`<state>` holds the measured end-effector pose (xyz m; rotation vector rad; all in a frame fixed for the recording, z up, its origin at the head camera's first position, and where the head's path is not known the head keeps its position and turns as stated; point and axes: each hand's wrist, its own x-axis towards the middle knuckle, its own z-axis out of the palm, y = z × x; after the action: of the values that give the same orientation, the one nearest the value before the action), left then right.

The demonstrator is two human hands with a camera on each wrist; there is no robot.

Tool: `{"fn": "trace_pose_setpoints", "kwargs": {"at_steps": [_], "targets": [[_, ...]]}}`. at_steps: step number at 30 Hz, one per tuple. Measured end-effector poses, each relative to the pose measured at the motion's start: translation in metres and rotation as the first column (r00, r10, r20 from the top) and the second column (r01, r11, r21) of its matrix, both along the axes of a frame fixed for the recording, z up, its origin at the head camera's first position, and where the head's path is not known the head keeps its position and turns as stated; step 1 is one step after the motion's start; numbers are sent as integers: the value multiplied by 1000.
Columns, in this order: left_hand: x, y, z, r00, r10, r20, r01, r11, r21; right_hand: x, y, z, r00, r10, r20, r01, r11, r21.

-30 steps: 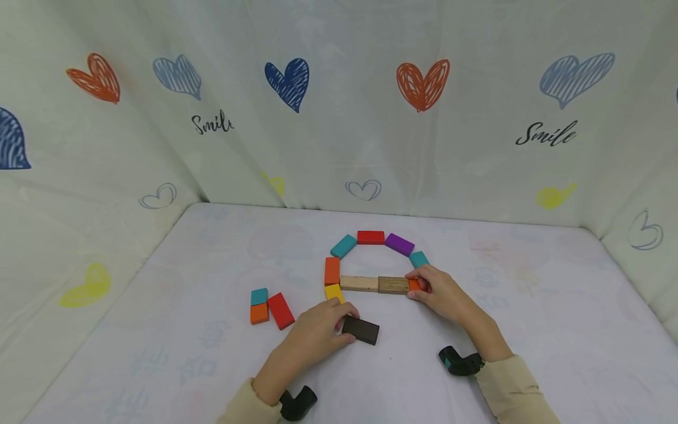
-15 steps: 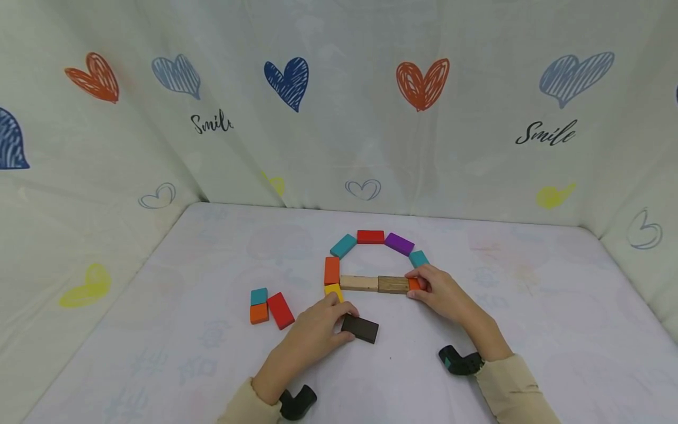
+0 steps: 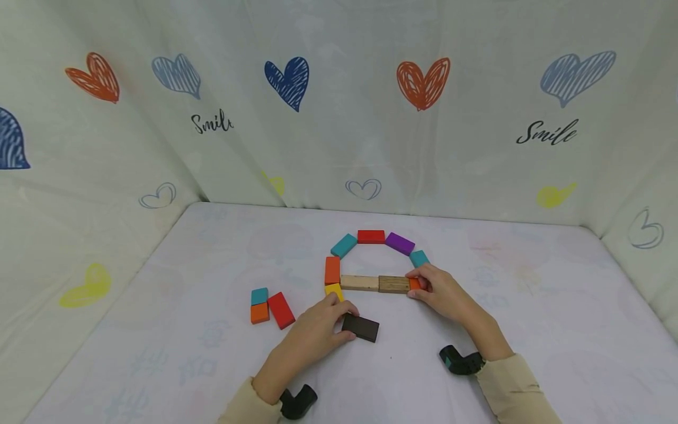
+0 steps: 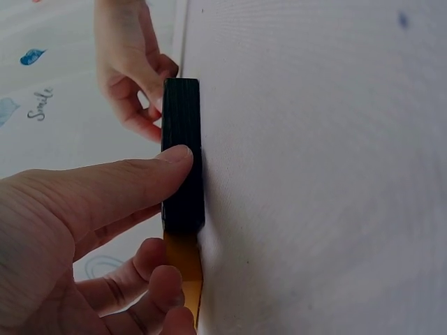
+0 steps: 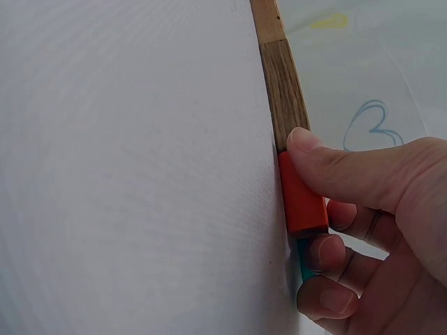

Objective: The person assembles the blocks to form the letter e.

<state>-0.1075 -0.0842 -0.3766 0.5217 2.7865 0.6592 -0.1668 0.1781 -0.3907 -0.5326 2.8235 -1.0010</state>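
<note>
My left hand (image 3: 312, 331) pinches the left end of a dark brown wooden block (image 3: 362, 328) between thumb and fingers, low over the table. Just behind that hand is a yellow block (image 3: 333, 291), partly covered by the fingers. My right hand (image 3: 445, 292) holds an orange block (image 5: 302, 195), its thumb on the near face. The orange block meets the end of a dark-grained wooden block (image 3: 394, 285), which abuts a pale wooden block (image 3: 360, 284). Behind the right fingers lies a teal block (image 3: 419, 258), partly hidden.
An arch of blocks curves behind the wooden row: orange (image 3: 332, 270), teal (image 3: 344, 246), red (image 3: 371, 237) and purple (image 3: 399, 244). To the left lie a loose red block (image 3: 281, 310), a teal block (image 3: 259, 296) and an orange block (image 3: 259, 313). A printed cloth wall (image 3: 339, 147) borders the table.
The dark brown block has shifted very slightly away from the person with the left hand. The right hand and the other blocks look unmoved.
</note>
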Motion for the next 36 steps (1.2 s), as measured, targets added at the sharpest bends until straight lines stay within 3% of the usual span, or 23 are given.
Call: {"fn": "trace_pose_setpoints", "kwargs": {"at_steps": [14, 27, 36], "targets": [[-1, -2, 1, 999, 9, 41, -12, 998, 62, 0, 0, -1, 1000, -2, 9, 2, 1000, 5], [-3, -10, -1, 997, -79, 26, 76, 992, 101, 1, 1, -1, 1000, -2, 11, 2, 1000, 9], [-4, -13, 0, 986, -157, -57, 161, 983, 87, 0, 1, -3, 1000, -4, 12, 4, 1000, 7]]}}
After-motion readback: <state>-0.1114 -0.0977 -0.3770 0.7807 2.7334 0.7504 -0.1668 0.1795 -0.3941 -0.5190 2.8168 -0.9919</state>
